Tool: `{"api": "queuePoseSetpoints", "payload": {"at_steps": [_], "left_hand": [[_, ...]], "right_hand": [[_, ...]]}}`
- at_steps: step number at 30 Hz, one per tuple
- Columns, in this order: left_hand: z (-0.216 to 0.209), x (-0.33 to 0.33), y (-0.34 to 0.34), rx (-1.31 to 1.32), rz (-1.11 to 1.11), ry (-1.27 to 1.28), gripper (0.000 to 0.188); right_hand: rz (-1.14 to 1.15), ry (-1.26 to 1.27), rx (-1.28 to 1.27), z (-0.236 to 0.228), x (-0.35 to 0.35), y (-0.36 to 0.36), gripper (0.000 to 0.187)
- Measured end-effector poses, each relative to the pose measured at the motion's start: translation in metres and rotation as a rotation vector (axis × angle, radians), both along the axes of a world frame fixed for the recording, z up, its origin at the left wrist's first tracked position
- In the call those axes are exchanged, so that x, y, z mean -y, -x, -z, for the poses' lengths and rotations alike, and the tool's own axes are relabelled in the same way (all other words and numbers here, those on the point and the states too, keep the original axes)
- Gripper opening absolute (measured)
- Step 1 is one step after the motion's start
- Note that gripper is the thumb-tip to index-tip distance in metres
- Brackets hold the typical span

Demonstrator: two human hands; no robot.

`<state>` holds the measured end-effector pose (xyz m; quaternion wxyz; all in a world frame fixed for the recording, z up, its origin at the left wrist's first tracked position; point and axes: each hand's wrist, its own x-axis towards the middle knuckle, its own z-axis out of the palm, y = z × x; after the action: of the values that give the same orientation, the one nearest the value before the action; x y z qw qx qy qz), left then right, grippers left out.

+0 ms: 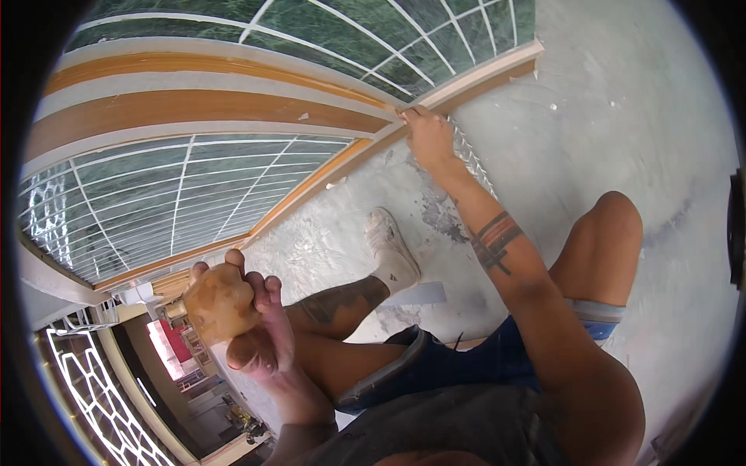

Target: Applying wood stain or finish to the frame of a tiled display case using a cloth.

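Note:
My left hand [272, 330] is raised at the lower left, its fingers curled round a smooth, yellow-brown lump of putty-like material [221, 303]. The lump covers much of the palm and has darker patches. Far ahead, my right hand [430, 136] reaches to the corner of a wooden window frame [466, 81]. Its fingers are bent and pressed together against the wood at the joint between two panels. Whatever may be between those fingertips is too small to make out.
Large glass panes with white grilles [179, 186] fill the upper left, edged by orange-brown wood strips [194, 109]. My slippered foot [388, 241] stands on the stained grey floor [326, 225]. A patterned strip [472, 155] runs beside my right wrist. An opening [194, 373] shows a cluttered room.

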<state>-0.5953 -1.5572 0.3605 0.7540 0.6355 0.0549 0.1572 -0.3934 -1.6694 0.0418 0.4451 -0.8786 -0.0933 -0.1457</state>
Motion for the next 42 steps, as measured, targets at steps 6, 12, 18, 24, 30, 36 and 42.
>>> {"api": "queuePoseSetpoints", "payload": {"at_steps": [6,12,18,24,30,36,42], "left_hand": [[0.003,-0.002,-0.001,0.019,0.017,-0.007,0.121],[0.004,0.000,0.002,0.006,0.026,0.003,0.120],[0.003,-0.005,0.009,0.003,0.015,0.063,0.121],[0.001,-0.012,0.012,0.082,0.174,0.222,0.110],[-0.002,-0.013,0.022,0.051,0.062,0.318,0.113],[0.011,-0.045,0.026,-0.036,0.159,0.483,0.100],[0.012,-0.045,0.010,-0.062,-0.025,0.421,0.087]], "right_hand": [[0.244,-0.337,-0.212,0.022,0.003,0.008,0.016],[0.241,-0.302,-0.152,0.014,-0.012,-0.003,0.018],[0.262,-0.229,-0.241,0.023,-0.032,-0.001,0.021],[0.378,-0.686,-0.309,0.023,-0.006,-0.002,0.019],[0.569,-1.366,-0.588,0.058,0.042,0.025,0.021],[0.632,-1.726,-0.558,0.116,0.024,0.050,0.022],[0.532,-1.759,-0.566,0.116,0.004,0.080,0.019]]}}
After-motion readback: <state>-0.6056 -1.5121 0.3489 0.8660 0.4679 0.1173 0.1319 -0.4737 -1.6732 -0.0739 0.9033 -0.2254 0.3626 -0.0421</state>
